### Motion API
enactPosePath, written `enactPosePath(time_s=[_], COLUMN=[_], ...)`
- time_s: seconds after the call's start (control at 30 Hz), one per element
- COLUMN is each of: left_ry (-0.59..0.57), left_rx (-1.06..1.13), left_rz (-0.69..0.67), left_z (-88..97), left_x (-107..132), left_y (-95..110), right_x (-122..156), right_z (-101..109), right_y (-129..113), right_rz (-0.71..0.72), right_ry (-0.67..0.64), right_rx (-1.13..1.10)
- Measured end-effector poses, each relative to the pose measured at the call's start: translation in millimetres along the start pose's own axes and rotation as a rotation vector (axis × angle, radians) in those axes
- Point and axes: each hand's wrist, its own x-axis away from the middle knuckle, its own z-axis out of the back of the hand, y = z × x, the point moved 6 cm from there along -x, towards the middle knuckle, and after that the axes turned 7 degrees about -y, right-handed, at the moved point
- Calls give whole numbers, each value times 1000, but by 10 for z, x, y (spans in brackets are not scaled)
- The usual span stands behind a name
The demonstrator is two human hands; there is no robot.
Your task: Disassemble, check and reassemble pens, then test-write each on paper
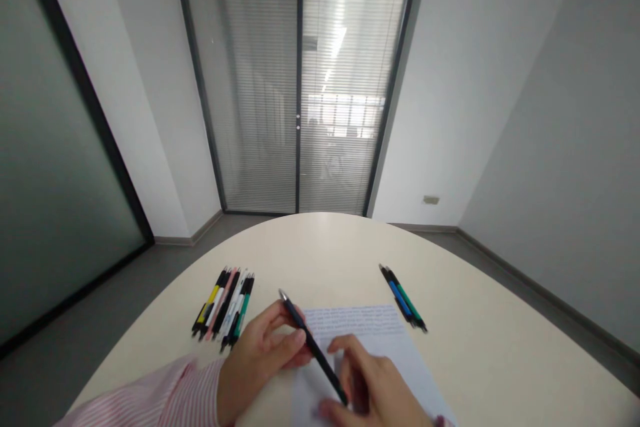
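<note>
Noted: lower centre of the frame, the left hand [260, 363] pinches a black pen [314, 349] between thumb and fingers, nearly closed on the barrel. The pen slants across the frame, its metal tip pointing to the upper left and its lower end reaching the right hand [373, 390]. That hand is curled and partly open, its fingers [345, 350] bent just beside the barrel. Whether it has hold of the pen cannot be told from this view.

Both hands rest over a handwritten sheet of paper [353, 323], which lies lower centre on a cream oval table [505, 320]. The writing is too small to read. Left of the sheet, a bundle of pens [225, 303] lies side by side, with yellow, pink, white and green markings. Right of it, a pair of pens [403, 297], blue and green, lies close together. A pink striped sleeve [150, 395] covers the left forearm. Beyond the table, upper centre, stands a glass door with blinds [299, 90].
</note>
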Motion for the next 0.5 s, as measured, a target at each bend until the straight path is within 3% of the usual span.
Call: enactPosePath(time_s=[0.1, 0.2, 0.33, 0.5], left_ry=[-8, 37, 190, 201], left_rx=[56, 10, -52, -89], left_rz=[-28, 7, -13, 60], left_z=[-29, 32, 167, 182], left_x=[-20, -70, -107, -128], left_y=[-126, -228, -203, -199], right_x=[-7, -34, -53, -2], right_z=[107, 199, 315, 321], right_y=[16, 126, 286, 282], right_rz=[33, -2, -105, -169], right_ry=[65, 150, 286, 383], right_rx=[-323, -488, -637, -1040])
